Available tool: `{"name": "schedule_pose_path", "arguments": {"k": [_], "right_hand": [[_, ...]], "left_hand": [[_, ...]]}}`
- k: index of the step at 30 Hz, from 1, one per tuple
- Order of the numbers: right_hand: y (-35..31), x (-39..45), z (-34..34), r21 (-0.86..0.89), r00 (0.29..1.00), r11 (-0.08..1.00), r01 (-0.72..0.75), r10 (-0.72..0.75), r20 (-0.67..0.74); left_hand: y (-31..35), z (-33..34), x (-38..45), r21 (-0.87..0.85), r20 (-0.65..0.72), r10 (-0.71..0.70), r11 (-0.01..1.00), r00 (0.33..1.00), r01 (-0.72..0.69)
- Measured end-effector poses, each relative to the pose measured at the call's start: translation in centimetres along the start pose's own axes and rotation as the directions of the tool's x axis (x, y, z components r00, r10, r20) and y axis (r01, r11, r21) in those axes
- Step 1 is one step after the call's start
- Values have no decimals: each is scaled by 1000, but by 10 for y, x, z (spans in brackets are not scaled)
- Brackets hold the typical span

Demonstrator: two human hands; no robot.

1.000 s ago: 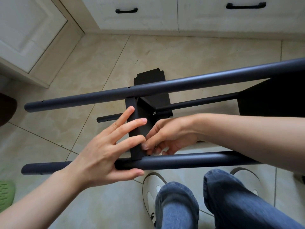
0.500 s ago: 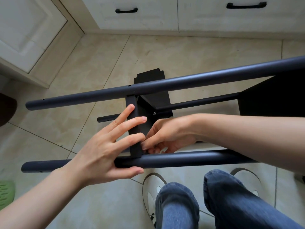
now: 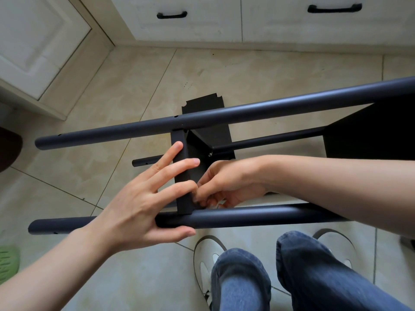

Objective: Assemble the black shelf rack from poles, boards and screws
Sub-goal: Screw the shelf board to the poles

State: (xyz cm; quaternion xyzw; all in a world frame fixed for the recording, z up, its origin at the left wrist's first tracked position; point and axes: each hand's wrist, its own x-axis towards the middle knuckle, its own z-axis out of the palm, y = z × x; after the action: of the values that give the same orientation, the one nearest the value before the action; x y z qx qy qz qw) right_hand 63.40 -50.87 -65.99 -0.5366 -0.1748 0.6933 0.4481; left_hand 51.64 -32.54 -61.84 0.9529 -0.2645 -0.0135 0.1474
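The rack lies on its side above the tiled floor (image 3: 258,70). The left hand (image 3: 143,203), fingers spread, braces the board (image 3: 183,176) against the near pole (image 3: 247,215). The right hand (image 3: 226,185) pinches something there, probably 1 screw, hidden. Threading it needs aligned holes.

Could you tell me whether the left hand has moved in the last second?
No: the left hand stays put, fingers flat on the board, thumb under the near pole, unchanged against the left drawer handle.
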Motion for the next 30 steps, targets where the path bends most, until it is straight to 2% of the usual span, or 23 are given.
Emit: {"name": "schedule_pose_path", "arguments": {"k": [5, 9, 16, 30], "right_hand": [[0, 4, 3, -24, 999, 1000, 7, -7, -31], [-2, -3, -5, -31, 1000, 999, -19, 19, -5], [-1, 6, 5, 3, 999, 999, 32, -32, -8], [-1, -1, 2, 2, 1000, 1000, -9, 9, -13]], "left_hand": [[-1, -1, 1, 4, 8, -9, 1000, 1000, 8], [-1, -2, 2, 8, 10, -12, 1000, 1000, 12], [0, -2, 2, 12, 15, -11, 1000, 1000, 11], [1, -2, 2, 1, 4, -6, 1000, 1000, 6]]}}
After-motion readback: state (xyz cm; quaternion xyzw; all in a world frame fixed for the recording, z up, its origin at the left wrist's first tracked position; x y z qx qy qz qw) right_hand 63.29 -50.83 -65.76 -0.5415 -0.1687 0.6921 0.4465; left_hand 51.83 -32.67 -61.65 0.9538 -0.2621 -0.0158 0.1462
